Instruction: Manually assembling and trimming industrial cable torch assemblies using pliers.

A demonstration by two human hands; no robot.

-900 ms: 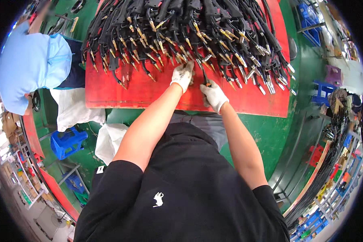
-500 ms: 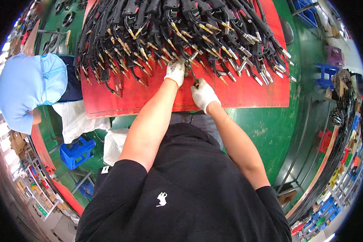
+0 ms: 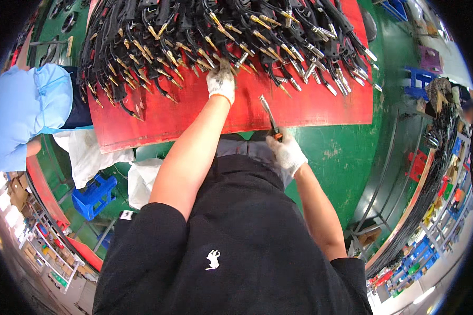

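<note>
Welding torches (image 3: 165, 55) with black handles, bent black necks and brass or silver ends lie in a dense heap on a red table (image 3: 299, 107). My left hand (image 3: 220, 81), in a white glove with dirty fingertips, is closed at the front edge of the heap around the neck end of one torch; its fingers partly hide that end. A silver-ended torch tip (image 3: 242, 59) lies just beside those fingers. My right hand (image 3: 288, 152), gloved in white, grips a hand tool (image 3: 268, 112) with a silver shank and black-and-orange handle. The tool points up and away from me, apart from the torches.
At the left stands a person in a light blue top (image 3: 29, 113). White sacks (image 3: 86, 157) and a blue stool (image 3: 94, 197) are below the table's left side. On the right, a rack carries long black cables (image 3: 431, 194); another blue stool (image 3: 419, 81) stands farther back.
My right hand has drawn the tool back toward me, away from the torch ends, past the table's front edge. My left hand stays at the torches; the whole view has shifted slightly.
</note>
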